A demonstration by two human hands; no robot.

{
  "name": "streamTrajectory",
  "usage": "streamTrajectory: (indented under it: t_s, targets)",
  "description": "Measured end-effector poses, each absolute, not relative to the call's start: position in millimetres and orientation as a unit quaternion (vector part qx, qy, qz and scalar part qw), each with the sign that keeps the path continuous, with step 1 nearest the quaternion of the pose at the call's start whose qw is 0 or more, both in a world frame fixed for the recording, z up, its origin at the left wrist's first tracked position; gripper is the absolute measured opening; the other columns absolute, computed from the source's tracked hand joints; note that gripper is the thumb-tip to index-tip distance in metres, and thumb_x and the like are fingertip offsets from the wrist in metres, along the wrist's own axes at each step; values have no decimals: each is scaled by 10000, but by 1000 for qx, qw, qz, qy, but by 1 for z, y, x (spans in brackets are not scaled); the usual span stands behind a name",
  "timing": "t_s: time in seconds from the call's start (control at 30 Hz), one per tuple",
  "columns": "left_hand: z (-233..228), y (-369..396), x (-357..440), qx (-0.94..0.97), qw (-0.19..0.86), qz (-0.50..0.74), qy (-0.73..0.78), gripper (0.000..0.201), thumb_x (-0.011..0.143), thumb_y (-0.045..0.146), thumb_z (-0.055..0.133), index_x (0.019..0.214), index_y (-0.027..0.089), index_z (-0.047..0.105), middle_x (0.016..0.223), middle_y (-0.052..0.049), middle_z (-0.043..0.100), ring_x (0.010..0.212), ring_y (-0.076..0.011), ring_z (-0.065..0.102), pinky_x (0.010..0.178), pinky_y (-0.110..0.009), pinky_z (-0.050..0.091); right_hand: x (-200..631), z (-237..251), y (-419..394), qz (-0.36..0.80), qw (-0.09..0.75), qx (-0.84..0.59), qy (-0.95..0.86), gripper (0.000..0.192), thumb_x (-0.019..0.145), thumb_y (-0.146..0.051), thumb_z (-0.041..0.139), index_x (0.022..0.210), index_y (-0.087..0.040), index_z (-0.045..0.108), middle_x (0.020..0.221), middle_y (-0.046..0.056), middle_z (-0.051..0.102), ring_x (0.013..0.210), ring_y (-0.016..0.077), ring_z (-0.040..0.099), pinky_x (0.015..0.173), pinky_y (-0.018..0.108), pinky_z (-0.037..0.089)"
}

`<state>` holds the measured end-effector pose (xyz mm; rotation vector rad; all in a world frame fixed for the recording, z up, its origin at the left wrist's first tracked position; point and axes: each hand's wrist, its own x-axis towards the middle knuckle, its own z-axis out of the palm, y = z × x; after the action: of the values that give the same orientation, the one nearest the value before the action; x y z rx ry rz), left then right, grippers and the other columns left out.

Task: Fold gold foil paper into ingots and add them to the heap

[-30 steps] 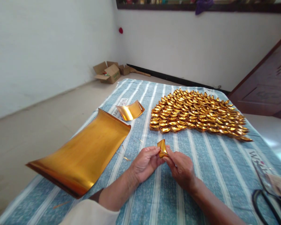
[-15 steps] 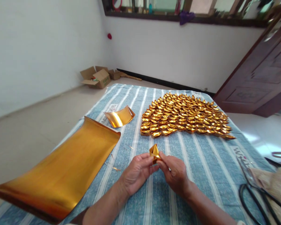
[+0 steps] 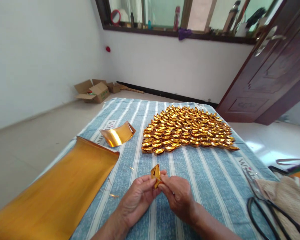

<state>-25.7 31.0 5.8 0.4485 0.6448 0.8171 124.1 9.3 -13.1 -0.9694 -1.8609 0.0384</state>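
A small folded gold foil paper ingot (image 3: 155,174) is pinched between my two hands above the striped cloth. My left hand (image 3: 139,194) grips its left and lower side, thumb against the foil. From the right, my right hand (image 3: 178,193) holds it with thumb and fingertips. The piece stands tilted, one point upward with an open fold facing me. Beyond my hands lie many finished foil ingots (image 3: 187,130) in close rows. To the left are a short stack of gold foil paper (image 3: 118,134) and a large gold foil sheet (image 3: 62,183) with curled edges.
Black-handled scissors (image 3: 261,203) lie at the right beside a beige cloth (image 3: 287,196). Foil scraps (image 3: 113,195) dot the blue striped tablecloth (image 3: 130,160). An open cardboard box (image 3: 96,92) stands on the floor at the far left; a brown door (image 3: 272,66) is at the right.
The camera view has tilted up and shifted right, so things appear lower and further left. The foil ingot has turned slightly in my fingers; both hands still hold it.
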Motion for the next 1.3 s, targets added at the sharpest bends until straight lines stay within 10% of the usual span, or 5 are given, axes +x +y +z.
streamTrajectory:
  t_s: [0.53,1.3]
  targets:
    - [3,31,-27,206,850,384,296,231,707,172,795,915,77,755,985,-140,727,895,-191,666,829,-248,503,125,1,8,29,502,-402,-765,337,967,-198,406,665,-188,556,500,-35,485,454,105,416,503,252,310]
    - [15,34,-25,71,836,411,356,351,967,179,421,879,32,728,896,-165,727,809,-201,693,725,-294,563,129,-7,7,38,491,-404,-771,203,949,-191,478,849,-146,649,571,-7,576,499,114,485,530,240,349]
